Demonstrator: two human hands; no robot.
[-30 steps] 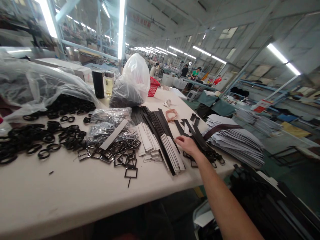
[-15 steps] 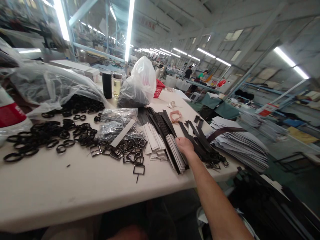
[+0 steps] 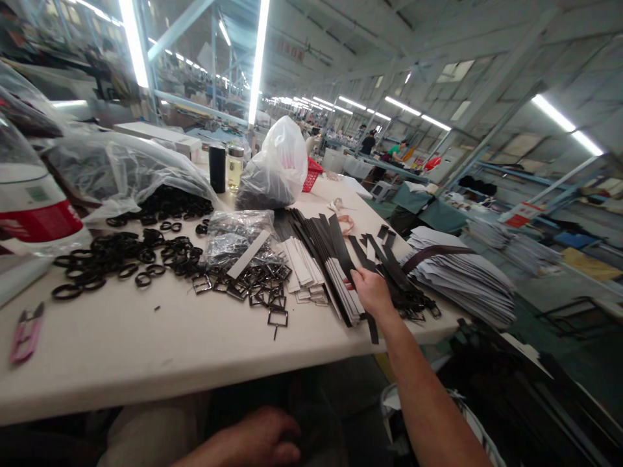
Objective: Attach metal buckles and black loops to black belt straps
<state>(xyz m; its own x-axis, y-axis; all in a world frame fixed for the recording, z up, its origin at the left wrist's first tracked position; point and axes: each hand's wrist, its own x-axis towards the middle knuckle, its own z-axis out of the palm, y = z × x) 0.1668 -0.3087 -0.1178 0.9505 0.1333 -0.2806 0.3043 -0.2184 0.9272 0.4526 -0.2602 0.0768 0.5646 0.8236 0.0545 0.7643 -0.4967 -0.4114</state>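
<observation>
My right hand (image 3: 372,290) is closed on a black strap (image 3: 342,248), one end of which sticks out below the hand at the table's front edge. Beside it lies a bundle of black straps with pale undersides (image 3: 327,272). White strips (image 3: 302,264) are stacked to the left of that bundle. Low in the view, in shadow below the table edge, my left hand (image 3: 263,436) has loosely bent fingers, with the thumb apart and nothing visible in it. Dark metal buckles (image 3: 263,288) are heaped around a clear plastic bag (image 3: 238,237).
Black loops (image 3: 111,256) cover the left of the table (image 3: 160,350). Pink thread snips (image 3: 26,334) and a large red-labelled bottle (image 3: 39,201) stand out at far left. Buckled black straps (image 3: 396,275) and a tied grey stack (image 3: 457,272) lie at right.
My right hand has taken hold of a black strap and shifted it right, off the bundle. My left hand has risen further into view. The camera has turned left, bringing in the snips.
</observation>
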